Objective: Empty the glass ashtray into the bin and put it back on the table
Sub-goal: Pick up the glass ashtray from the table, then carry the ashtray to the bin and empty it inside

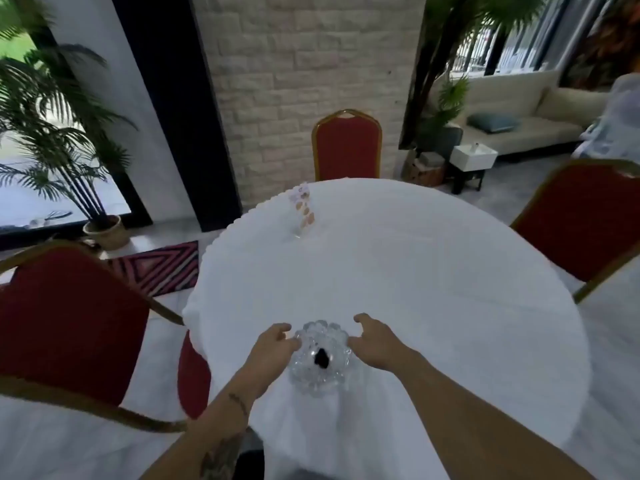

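Observation:
A clear cut-glass ashtray (320,358) with a small dark lump in its bowl sits near the front edge of a round table (415,289) under a white cloth. My left hand (273,348) is at the ashtray's left rim, fingers curled and touching or nearly touching the glass. At the right rim is my right hand (375,342), fingers spread, close against it. Neither hand has clearly closed on the ashtray. No bin is in view.
A tall patterned drinking glass (303,211) stands at the table's far left. Red chairs stand at the left (69,323), the far side (346,147) and the right (581,223). A potted palm (69,150), a patterned rug (159,268) and a sofa (519,109) lie beyond.

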Demonstrator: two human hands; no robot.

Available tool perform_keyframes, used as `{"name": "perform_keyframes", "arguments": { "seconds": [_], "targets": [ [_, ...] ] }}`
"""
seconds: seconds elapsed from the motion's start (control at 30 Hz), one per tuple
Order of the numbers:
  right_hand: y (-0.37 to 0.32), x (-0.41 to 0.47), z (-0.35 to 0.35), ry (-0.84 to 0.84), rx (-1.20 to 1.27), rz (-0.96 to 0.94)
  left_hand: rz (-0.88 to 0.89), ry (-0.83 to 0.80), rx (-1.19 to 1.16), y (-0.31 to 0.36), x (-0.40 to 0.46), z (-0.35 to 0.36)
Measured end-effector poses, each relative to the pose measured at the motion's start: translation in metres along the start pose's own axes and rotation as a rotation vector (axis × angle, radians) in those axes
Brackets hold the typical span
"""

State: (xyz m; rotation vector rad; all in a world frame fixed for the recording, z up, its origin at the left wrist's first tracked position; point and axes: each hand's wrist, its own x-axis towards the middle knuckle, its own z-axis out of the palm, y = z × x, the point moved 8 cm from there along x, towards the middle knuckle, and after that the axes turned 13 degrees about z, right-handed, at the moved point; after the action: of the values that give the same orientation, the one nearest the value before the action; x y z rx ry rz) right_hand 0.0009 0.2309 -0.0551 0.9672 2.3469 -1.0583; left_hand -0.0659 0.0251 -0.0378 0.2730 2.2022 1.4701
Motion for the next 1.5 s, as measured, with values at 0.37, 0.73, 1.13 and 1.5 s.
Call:
{"name": "perform_keyframes", "arguments": {
  "seconds": [0.37,0.73,1.13,1.5],
  "targets": [
    [0.018,0.039,0.043,-0.206,0.203,0.144,-0.067,0.067,0.064,-0.033,0.029,0.027],
    [-0.002,0.020,0.047,-0.228,0.353,0.095,0.013,0.236,0.171,-0.020,0.001,0.001],
    [-0.068,-0.088,0.122,-0.207,0.288,0.039,0.122,-0.035,0.072,-0.053,-0.079,-0.107],
    [-0.090,-0.208,0.248,-0.085,0.490,0.093,0.189,-0.085,0.096,-0.111,-0.170,-0.195]
  ]
}}
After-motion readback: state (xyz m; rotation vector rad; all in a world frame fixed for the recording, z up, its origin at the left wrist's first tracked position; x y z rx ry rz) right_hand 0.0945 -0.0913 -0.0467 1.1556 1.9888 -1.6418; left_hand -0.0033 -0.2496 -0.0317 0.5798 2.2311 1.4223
